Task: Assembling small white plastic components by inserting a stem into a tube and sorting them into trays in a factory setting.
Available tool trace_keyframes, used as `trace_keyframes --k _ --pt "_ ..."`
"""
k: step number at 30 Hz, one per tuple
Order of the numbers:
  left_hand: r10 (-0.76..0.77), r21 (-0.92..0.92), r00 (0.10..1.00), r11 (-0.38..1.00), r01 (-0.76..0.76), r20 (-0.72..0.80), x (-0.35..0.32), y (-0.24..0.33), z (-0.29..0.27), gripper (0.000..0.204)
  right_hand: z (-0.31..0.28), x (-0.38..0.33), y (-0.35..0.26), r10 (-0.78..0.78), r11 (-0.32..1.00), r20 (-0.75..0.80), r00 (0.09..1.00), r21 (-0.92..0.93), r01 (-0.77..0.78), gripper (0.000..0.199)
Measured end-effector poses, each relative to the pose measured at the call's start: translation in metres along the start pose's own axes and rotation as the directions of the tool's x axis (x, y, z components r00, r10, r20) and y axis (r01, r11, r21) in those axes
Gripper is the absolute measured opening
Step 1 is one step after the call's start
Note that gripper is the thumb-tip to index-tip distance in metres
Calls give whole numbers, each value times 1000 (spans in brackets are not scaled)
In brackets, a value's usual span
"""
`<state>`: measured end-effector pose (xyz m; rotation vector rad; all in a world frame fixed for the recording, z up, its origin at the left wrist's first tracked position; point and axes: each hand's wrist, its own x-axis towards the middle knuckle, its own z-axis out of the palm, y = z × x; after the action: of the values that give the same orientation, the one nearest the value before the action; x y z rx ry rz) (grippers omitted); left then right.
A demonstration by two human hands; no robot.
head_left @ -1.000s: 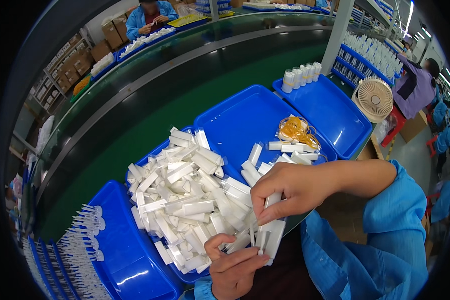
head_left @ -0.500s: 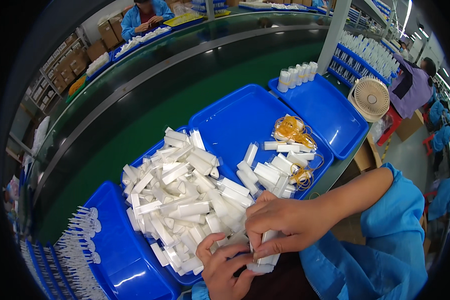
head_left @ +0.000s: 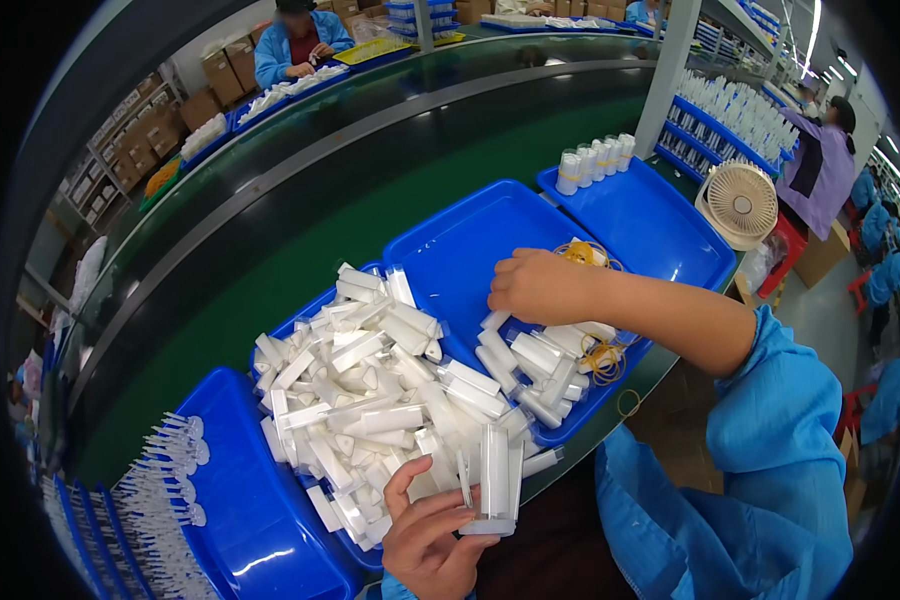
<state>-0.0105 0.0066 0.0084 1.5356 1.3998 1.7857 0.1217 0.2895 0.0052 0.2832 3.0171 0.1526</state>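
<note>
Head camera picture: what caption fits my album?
Left hand holds clear packets; right hand reaches into a blue tray.

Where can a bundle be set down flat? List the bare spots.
Free: the middle blue tray floor behind the right hand; the far blue tray in front of its white tubes. Crowded: the heap of white pieces by the left hand.

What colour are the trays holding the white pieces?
Bright blue trays, clearest in the head view.

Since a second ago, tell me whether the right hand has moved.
Yes. The right hand has left the bundle of white pieces in the left hand and reached up and away, to the blue tray holding rubber bands.
</note>
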Motion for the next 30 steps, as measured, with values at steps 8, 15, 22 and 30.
trace_keyframes --k 8,15,22,30 --pt "-1 234 997 972 -16 73 6 7 -1 14 -29 -7 -36 416 575 -250 874 817 -40 16" --pt "42 313 982 945 -100 184 9 9 6 12 -54 -24 -68 208 -236 77 975 971 -27 22" --pt "51 300 975 947 -117 217 14 17 5 16 -54 -22 -77 58 -293 37 998 956 -19 23" --pt "69 251 974 960 -124 216 15 16 5 15 -45 -21 -75 -36 -533 89 995 841 -95 19"
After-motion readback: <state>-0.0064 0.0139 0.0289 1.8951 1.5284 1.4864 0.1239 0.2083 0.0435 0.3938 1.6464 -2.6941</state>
